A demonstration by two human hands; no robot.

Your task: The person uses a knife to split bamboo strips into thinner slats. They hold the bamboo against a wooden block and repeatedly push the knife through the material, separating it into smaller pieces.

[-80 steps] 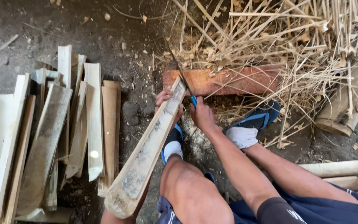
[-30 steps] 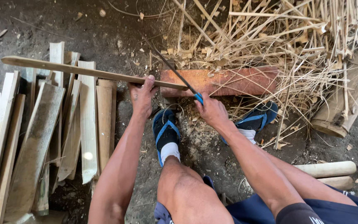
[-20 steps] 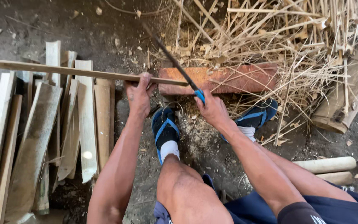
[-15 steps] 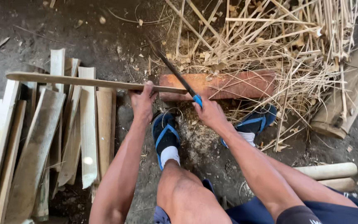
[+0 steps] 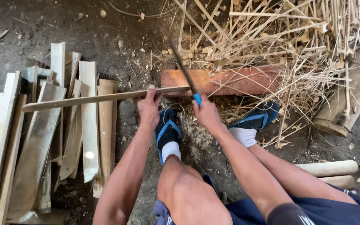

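A thin bamboo strip [image 5: 101, 98] is gripped in the closed left hand [image 5: 148, 109], its end laid on the reddish block [image 5: 230, 81]. A blue-handled knife [image 5: 185, 75] is clasped by the right hand [image 5: 207, 113], the blade seemingly touching the strip. Straw [image 5: 280, 37] is piled beyond.

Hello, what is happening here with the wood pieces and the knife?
A person sits on the ground splitting bamboo. The left hand holds a long thin bamboo strip level, one end resting on a reddish wooden block. The right hand holds a long knife with a blue handle, its blade set against the strip near the block. Split bamboo slats lie piled to the left, and thin bamboo slivers are heaped behind the block.
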